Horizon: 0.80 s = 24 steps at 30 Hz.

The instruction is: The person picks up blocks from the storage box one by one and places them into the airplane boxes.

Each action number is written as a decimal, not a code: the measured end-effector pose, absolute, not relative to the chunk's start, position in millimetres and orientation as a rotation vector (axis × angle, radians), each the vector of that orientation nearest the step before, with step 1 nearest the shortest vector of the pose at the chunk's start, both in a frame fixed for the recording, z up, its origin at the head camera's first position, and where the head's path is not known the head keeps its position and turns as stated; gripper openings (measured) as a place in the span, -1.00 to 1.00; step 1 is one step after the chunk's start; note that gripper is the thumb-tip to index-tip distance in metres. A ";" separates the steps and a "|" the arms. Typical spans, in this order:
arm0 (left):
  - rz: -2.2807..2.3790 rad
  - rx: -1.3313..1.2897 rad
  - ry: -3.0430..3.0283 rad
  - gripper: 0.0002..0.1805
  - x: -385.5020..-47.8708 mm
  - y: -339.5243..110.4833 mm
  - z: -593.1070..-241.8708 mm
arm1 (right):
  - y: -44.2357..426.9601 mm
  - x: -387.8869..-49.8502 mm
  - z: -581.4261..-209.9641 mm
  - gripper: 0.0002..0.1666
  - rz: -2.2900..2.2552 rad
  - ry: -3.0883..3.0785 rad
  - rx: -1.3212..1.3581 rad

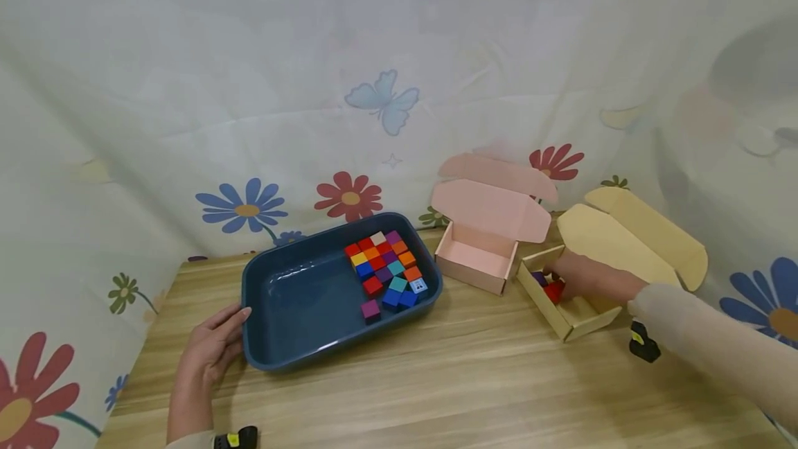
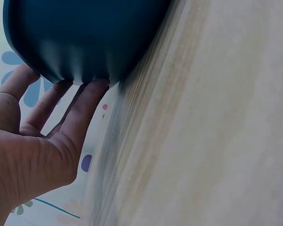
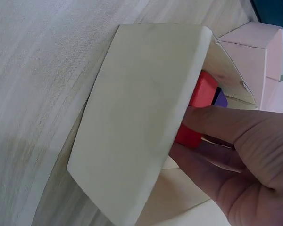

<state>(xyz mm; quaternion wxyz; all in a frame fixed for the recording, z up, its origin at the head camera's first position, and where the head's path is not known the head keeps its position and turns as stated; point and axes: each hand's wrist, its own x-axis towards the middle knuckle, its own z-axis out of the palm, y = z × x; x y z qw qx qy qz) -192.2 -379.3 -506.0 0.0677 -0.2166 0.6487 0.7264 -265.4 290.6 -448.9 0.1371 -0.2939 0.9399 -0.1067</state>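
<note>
At the left end of the dark blue tray (image 1: 299, 359), my left hand (image 1: 215, 341) holds its edge. The thumb is at the rim and the other fingers (image 2: 87, 103) lie against the outer wall. My right hand (image 1: 586, 279) reaches down into the small open yellow box (image 1: 548, 303), pinching a red cube (image 3: 188, 136) between thumb and fingers. Another red block (image 3: 205, 89) and a purple block (image 3: 220, 99) are beside it, inside the box. Part of the box's inside is hidden by the hand.
Several colored cubes (image 1: 377, 262) sit grouped in the tray's right half, with a magenta cube (image 1: 370, 310) slightly apart. Between tray and yellow box stands an open pink box (image 1: 467, 265), lid raised. A flower-printed cloth (image 1: 299, 89) hangs behind the wooden table (image 1: 461, 380).
</note>
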 end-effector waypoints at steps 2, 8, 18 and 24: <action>2.192 -0.652 1.955 -0.06 -192.7 -380.1 -505.9 | 288.9 -266.0 -450.2 -0.51 -0.309 2.749 -0.851; 2.161 -0.659 1.992 -0.01 -192.6 -380.3 -505.3 | 286.9 -262.5 -441.9 -0.36 -0.366 2.736 -0.774; 2.199 -0.669 1.973 -0.07 -193.3 -379.0 -504.3 | 269.7 -247.4 -396.1 -0.21 -0.164 2.979 -0.949; 2.186 -0.658 1.973 -0.05 -192.4 -378.6 -504.8 | 265.8 -245.0 -390.8 -0.07 -0.154 2.993 -1.027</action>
